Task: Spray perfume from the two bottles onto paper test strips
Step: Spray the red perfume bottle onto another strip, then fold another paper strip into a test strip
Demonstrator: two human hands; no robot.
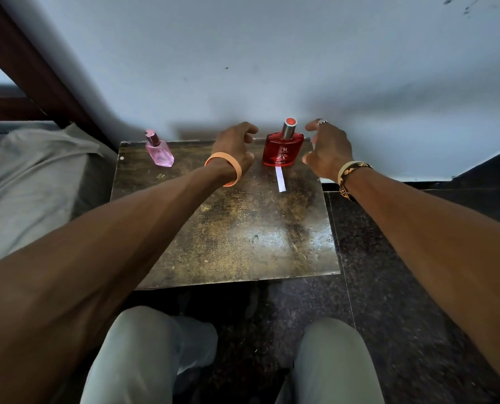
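glossy red glass bottle point(282, 151), matt paper strip point(280, 183), scuffed tabletop point(243, 228)

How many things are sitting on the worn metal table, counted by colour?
Pink: 1, the small pink glass perfume bottle
Red: 1, the flat red glass perfume bottle
White: 1, the narrow white paper test strip
Total: 3

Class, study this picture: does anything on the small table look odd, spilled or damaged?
Nothing spilled. The white paper strip seems tucked under the red glass perfume bottle, and the dark tabletop is badly scuffed.
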